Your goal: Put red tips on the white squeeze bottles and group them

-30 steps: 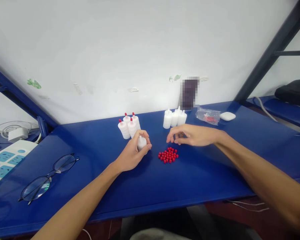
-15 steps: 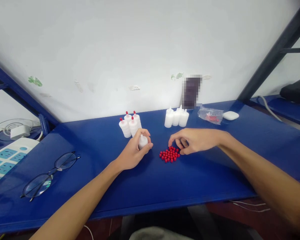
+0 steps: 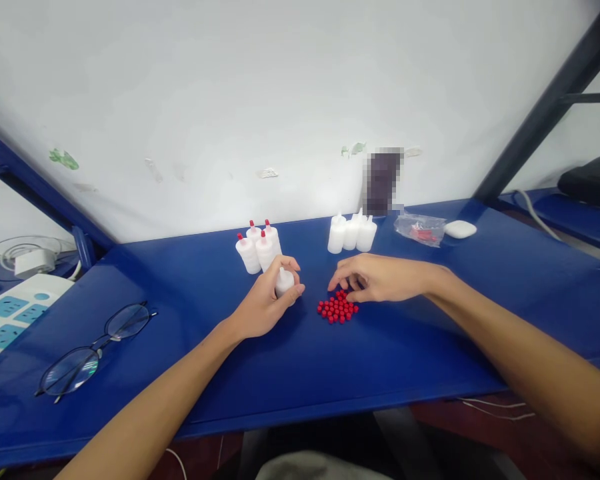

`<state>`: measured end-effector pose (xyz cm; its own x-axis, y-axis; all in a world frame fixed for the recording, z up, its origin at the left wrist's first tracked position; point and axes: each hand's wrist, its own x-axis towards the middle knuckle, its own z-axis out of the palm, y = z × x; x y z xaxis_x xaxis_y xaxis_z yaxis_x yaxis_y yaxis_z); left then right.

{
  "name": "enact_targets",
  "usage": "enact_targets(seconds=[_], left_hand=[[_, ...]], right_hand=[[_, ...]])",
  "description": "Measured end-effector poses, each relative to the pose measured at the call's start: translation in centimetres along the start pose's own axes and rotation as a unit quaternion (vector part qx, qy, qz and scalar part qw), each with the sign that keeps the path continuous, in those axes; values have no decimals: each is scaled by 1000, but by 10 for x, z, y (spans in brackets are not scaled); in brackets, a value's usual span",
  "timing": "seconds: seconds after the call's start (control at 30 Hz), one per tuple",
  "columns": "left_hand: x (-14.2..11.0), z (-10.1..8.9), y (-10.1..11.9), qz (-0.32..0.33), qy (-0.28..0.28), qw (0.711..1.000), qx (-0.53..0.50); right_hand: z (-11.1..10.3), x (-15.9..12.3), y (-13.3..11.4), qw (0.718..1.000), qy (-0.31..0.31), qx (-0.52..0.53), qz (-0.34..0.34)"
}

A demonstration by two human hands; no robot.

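My left hand [image 3: 265,300] is wrapped round a white squeeze bottle [image 3: 284,283], whose bare nozzle points up between thumb and fingers. Over the back edge of a pile of small red caps [image 3: 337,309] hovers my right hand [image 3: 373,277], thumb and fingertips apart; whether a fingertip touches a cap I cannot tell. Just behind my left hand stand several white bottles with red caps [image 3: 263,249] on their nozzles. Farther back, to the right, is a cluster of uncapped white bottles [image 3: 351,233].
On the blue table [image 3: 260,380] lie eyeglasses [image 3: 97,347] at the left, beside a power strip [image 3: 17,310]. Back right are a clear plastic bag [image 3: 420,229] with red pieces inside and a white rounded object [image 3: 460,229]. A pixelated dark object [image 3: 381,180] leans against the wall.
My right hand has shifted slightly left over the red caps, its thumb now above the pile. My left hand still holds the bottle in the same place.
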<state>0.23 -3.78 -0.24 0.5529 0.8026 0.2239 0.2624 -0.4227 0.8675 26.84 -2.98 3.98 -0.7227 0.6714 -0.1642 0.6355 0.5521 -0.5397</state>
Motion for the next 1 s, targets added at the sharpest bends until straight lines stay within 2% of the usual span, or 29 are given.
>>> enact_targets(seconds=[0.27, 0.43, 0.57, 0.83, 1.0], left_hand=[[-1, 0, -1, 12, 21, 1000, 15], [-2, -1, 4, 35, 37, 993, 105], [-3, -4, 7, 54, 24, 987, 149], [-1, -7, 7, 89, 0, 987, 137], [-2, -7, 7, 86, -13, 985, 146]], right_hand=[[2, 5, -5, 1000, 7, 1, -2], [3, 5, -5, 1000, 18, -2, -1], [3, 6, -5, 1000, 22, 1, -4], [5, 9, -2, 1000, 30, -3, -2], [7, 11, 4, 996, 72, -47, 3]])
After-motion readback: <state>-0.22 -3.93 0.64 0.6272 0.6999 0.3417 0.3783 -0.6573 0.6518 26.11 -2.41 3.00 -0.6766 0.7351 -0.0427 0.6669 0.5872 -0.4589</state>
